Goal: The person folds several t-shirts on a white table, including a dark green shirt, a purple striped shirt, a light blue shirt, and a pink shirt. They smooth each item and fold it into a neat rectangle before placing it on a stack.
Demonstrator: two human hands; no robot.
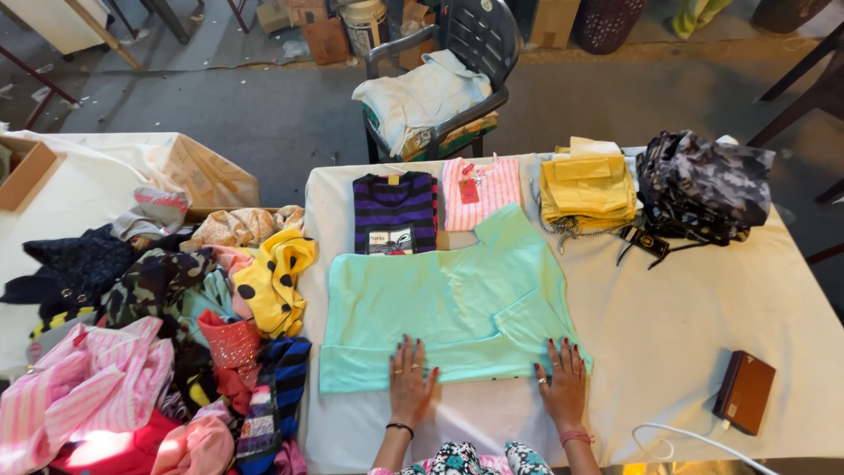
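- My left hand (411,380) and right hand (561,380) lie flat, fingers spread, palms down on the near hem of the mint green top (448,303); neither hand closes round anything, both only press the cloth.
- The mint green top lies spread in the middle of the white table (703,325), and its right sleeve looks turned inward, so I judge the folding begun but far from finished.
- Beyond the mint green top lie finished folds: a purple striped shirt (395,211), a pink striped top (480,189) bearing a small red hang tag (469,191), a yellow stack (587,187) and a camouflage stack (699,185).
- Left of the mint green top a heap of unfolded clothes (176,334) waits, so much seems left.
- Right of the mint green top sits a flat brown rectangular box (745,391) with a white cable (694,437).
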